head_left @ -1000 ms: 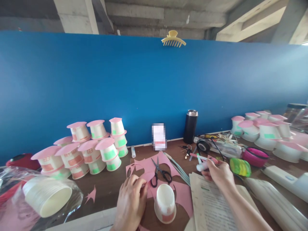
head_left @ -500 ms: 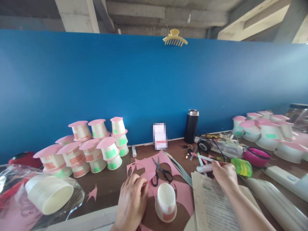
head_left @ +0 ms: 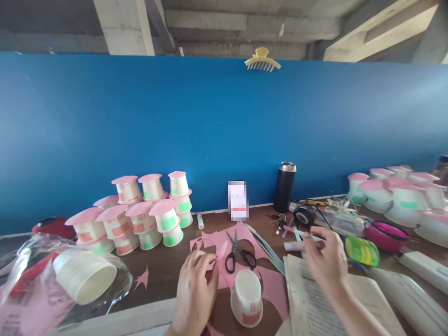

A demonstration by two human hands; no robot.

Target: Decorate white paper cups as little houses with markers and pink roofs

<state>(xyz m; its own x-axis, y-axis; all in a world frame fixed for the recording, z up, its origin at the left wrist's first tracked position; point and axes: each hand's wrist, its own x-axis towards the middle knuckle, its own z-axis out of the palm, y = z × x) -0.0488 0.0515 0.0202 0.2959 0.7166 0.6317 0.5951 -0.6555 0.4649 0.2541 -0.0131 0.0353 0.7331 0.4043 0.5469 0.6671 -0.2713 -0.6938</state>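
Nearest me, my left hand [head_left: 196, 287] is curled, thumb and fingertips drawn together on 1 pink paper piece [head_left: 211, 266], most of which my fingers hide. A light pinch at its edge should serve best; thin paper looks quick to crease. Just right of that hand, a paper cup [head_left: 247, 296] stands upside down with red markings on its side, so I do well to hold my wrist clear of it.

Beyond the printed booklet [head_left: 308, 298], my right hand [head_left: 325, 254] is half closed, its fingertips at the end of a pink strip [head_left: 296, 230] and just beside a white tube [head_left: 294, 246]. I cannot tell whether they grip either. With small things lying so close together, a narrow thumb-and-finger pinch seems safer than a full grasp.

Between my 2 hands, the scissors [head_left: 236, 247] lie on the cut pink sheet [head_left: 275, 287], blades slightly apart, pointing away from me. Any reach across is better made well above the tips.

Farther off on the left stand stacked cups with pink paper tops [head_left: 129, 224]; on the right, a black thermos [head_left: 285, 189] stands near the blue partition [head_left: 210, 121].
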